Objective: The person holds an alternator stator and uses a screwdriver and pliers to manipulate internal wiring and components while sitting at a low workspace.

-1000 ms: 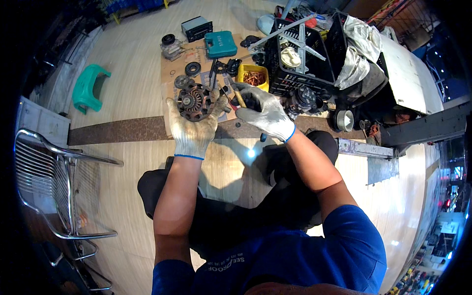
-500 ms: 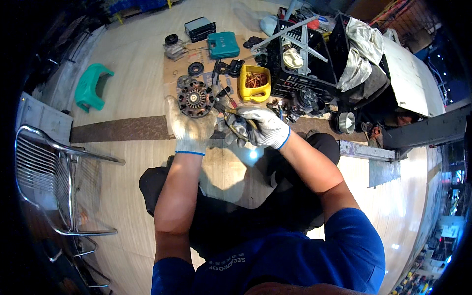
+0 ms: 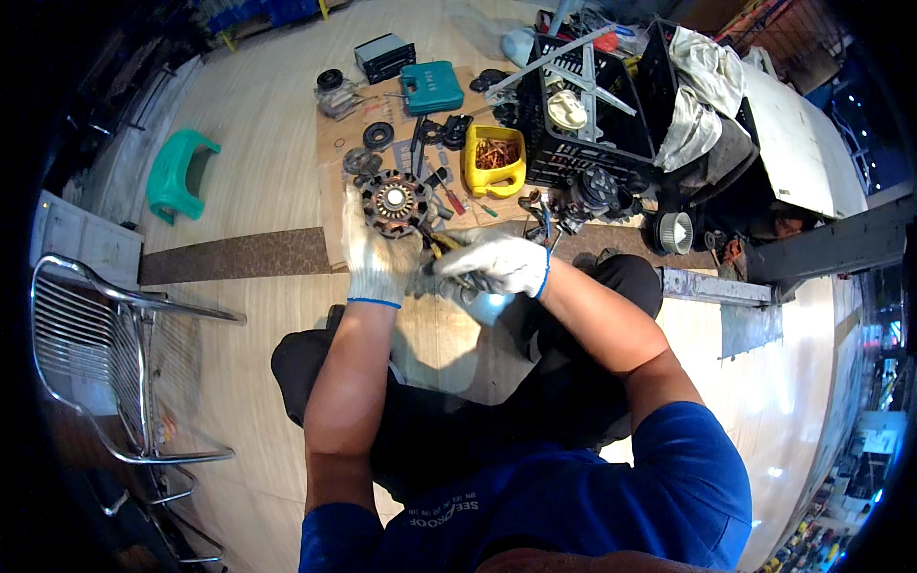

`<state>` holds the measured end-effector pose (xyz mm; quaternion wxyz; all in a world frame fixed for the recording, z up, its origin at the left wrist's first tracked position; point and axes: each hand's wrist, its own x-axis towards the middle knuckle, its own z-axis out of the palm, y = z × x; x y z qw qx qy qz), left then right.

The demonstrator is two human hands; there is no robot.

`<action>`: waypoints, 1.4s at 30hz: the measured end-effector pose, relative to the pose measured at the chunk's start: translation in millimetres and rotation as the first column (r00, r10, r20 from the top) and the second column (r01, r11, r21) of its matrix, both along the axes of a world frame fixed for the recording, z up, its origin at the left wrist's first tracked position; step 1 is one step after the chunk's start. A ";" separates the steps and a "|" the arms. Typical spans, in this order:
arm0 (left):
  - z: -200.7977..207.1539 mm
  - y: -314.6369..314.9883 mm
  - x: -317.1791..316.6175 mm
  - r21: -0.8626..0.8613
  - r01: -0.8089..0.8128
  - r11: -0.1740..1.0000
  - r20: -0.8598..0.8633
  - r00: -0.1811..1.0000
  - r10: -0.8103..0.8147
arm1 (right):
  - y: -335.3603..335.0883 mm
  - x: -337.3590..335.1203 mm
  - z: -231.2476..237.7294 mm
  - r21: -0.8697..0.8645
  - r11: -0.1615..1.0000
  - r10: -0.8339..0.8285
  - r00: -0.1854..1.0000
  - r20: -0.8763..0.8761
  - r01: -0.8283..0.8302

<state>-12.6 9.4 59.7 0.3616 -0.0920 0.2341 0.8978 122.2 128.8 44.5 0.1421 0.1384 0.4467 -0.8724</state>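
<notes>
Holding one round part (image 3: 394, 202), left hand (image 3: 375, 260); one tool (image 3: 438, 248), right hand (image 3: 501, 264)

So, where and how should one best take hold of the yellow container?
Likely by the looped handle, coming from the near side, where it juts from the yellow container. Keep it level: the open top shows copper-coloured pieces inside.

Left forearm (image 3: 349, 382) points nearly straight ahead, wrist (image 3: 373, 298) roughly in line. Gloved left hand (image 3: 380, 258) extended forward. Right forearm (image 3: 607, 320) angles inward, toward the left; gloved right hand (image 3: 504, 263) curled in a grip, back uppermost. Hands near each other.
</notes>
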 end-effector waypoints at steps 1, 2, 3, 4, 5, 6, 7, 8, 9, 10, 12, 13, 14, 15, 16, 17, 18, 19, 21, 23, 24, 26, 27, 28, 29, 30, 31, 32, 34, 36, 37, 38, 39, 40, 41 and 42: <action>-3.6 1.4 -0.5 -0.006 0.013 1.000 -0.009 1.000 -0.013 | -0.3 0.2 -2.7 0.093 0.993 0.073 0.997 0.032 -0.076; -9.0 2.8 -1.5 -0.012 0.025 1.000 -0.019 1.000 -0.025 | 1.1 3.8 -3.8 0.231 0.970 0.067 0.996 0.067 -0.081; -8.4 3.0 -0.9 -0.020 0.035 0.999 -0.027 0.999 -0.036 | 3.3 2.9 -4.8 0.392 0.913 0.080 0.992 0.100 -0.114; -7.8 3.7 -0.3 -0.033 0.023 0.999 -0.019 1.000 -0.024 | 7.0 0.2 -6.1 0.541 0.828 0.088 0.987 0.136 -0.148; -7.0 5.0 -0.2 -0.039 0.014 0.999 0.004 1.000 -0.014 | 9.2 -0.8 -7.0 0.672 0.718 0.089 0.981 0.172 -0.183; -4.7 0.8 -2.3 -0.051 -0.009 0.999 0.028 1.000 0.010 | 0.8 -2.7 19.6 0.759 0.612 0.138 0.975 0.174 -0.223; -1.0 0.3 -2.4 -0.056 -0.020 0.998 0.050 0.998 0.023 | -0.1 -1.4 24.1 0.872 0.445 0.118 0.979 0.166 -0.202; 1.3 -2.3 -2.0 -0.019 -0.005 1.000 0.055 0.998 0.006 | -0.7 -0.4 26.6 0.950 0.260 0.101 0.983 0.154 -0.175; 3.8 -2.8 -2.6 -0.035 -0.006 0.999 0.061 0.998 0.008 | -0.1 1.5 27.4 0.988 0.061 0.084 0.987 0.139 -0.144; 6.3 -3.2 -3.7 -0.052 -0.008 0.999 0.068 0.998 0.011 | 0.9 5.0 26.0 0.994 0.046 0.045 0.994 0.102 -0.104; 9.1 -4.0 -5.9 -0.036 0.006 0.999 0.064 0.998 -0.003 | 5.6 8.1 21.1 0.995 -0.066 0.054 0.996 -0.074 0.077; 10.7 -2.8 -4.8 -0.055 -0.004 0.998 0.085 0.996 0.009 | 7.7 9.1 18.3 0.979 -0.120 0.064 0.985 -0.160 0.167; 12.6 -1.1 -3.6 -0.074 -0.013 0.997 0.105 0.994 0.021 | 9.4 9.5 15.9 0.955 -0.198 0.088 0.974 -0.209 0.223; 17.2 -1.1 -2.1 -0.096 -0.023 0.995 0.123 0.992 0.035 | 8.5 8.6 18.0 0.931 -0.250 0.110 0.963 -0.245 0.265; 11.9 -2.0 -3.6 -0.061 -0.013 0.998 0.108 0.994 0.020 | 7.5 7.8 20.7 0.903 -0.300 0.132 0.951 -0.279 0.307; 1.9 -3.3 -6.8 -0.025 -0.001 1.000 0.092 0.996 0.004 | 6.5 6.9 24.2 0.871 -0.348 0.155 0.937 -0.312 0.347; -3.1 -3.7 -8.3 0.012 0.012 1.000 0.076 0.997 -0.013 | 6.2 5.8 27.9 0.852 -0.368 0.179 0.927 -0.329 0.373; -8.2 -3.5 -9.3 0.009 0.016 1.000 0.060 0.998 -0.017 | 5.9 5.7 32.6 0.833 -0.393 0.192 0.921 -0.340 0.390; -12.5 -1.7 -9.0 0.003 0.027 1.000 0.029 0.999 -0.027 | 6.1 6.0 40.8 0.791 -0.444 0.218 0.907 -0.360 0.421; -11.1 -0.3 -5.6 -0.026 0.046 0.999 0.026 0.999 -0.045 | 9.3 3.5 36.3 0.720 -0.545 0.202 0.901 -0.384 0.429; -5.3 0.3 -2.2 -0.040 0.055 0.998 0.025 0.998 -0.054 | 10.6 2.9 36.2 0.698 -0.575 0.197 0.900 -0.389 0.428; 6.1 1.1 6.9 -0.049 0.053 0.997 0.028 0.998 -0.051 | 12.2 2.4 37.0 0.683 -0.597 0.184 0.900 -0.395 0.421; 10.4 0.9 9.9 -0.052 0.050 0.997 0.028 0.998 -0.049 | 12.1 2.1 39.2 0.689 -0.591 0.176 0.901 -0.397 0.419; 10.9 0.6 10.2 -0.056 0.052 0.997 0.041 0.998 -0.050 | 12.4 2.2 40.3 0.696 -0.585 0.169 0.902 -0.398 0.417; 11.1 0.2 9.9 -0.060 0.055 0.997 0.054 0.997 -0.052 | 13.1 2.4 40.3 0.682 -0.593 0.178 0.896 -0.407 0.428; 11.1 -0.8 9.7 -0.065 0.056 0.996 0.065 0.997 -0.051 | 13.3 2.6 39.9 0.669 -0.599 0.188 0.890 -0.416 0.440; 10.4 -1.6 9.7 -0.074 0.058 0.996 0.043 0.998 -0.055 | 13.4 2.7 39.6 0.656 -0.605 0.199 0.883 -0.425 0.451; 8.9 -2.3 9.7 -0.083 0.060 0.995 0.021 0.998 -0.058 | 13.2 2.9 39.7 0.655 -0.601 0.201 0.880 -0.430 0.457; 4.0 -2.9 9.4 -0.093 0.071 0.993 -0.013 0.997 -0.072 | 13.2 3.5 40.3 0.654 -0.595 0.206 0.876 -0.437 0.467; -2.1 -3.8 8.3 -0.097 0.088 0.991 -0.042 0.995 -0.093 | 14.3 3.7 38.7 0.641 -0.605 0.211 0.871 -0.443 0.472; -6.7 -4.9 7.2 -0.086 0.107 0.991 -0.073 0.991 -0.113 | 14.7 4.0 38.9 0.634 -0.610 0.213 0.869 -0.447 0.476; -11.9 -6.5 5.7 -0.076 0.125 0.989 -0.105 0.986 -0.133 | 14.8 4.6 40.2 0.641 -0.606 0.214 0.873 -0.438 0.471; -13.0 -7.3 5.2 -0.068 0.143 0.987 -0.135 0.979 -0.152 | 14.7 4.7 41.6 0.650 -0.601 0.215 0.878 -0.428 0.465; -13.9 -7.4 4.7 -0.049 0.143 0.989 -0.128 0.981 -0.148 | 14.6 4.9 42.8 0.659 -0.596 0.217 0.882 -0.419 0.459; -14.9 -7.3 4.3 -0.030 0.142 0.989 -0.121 0.982 -0.145 | 14.5 5.4 43.5 0.661 -0.592 0.223 0.882 -0.416 0.461; -12.9 -6.7 4.9 -0.011 0.142 0.990 -0.115 0.983 -0.143 | 14.2 6.1 43.7 0.663 -0.588 0.228 0.882 -0.413 0.463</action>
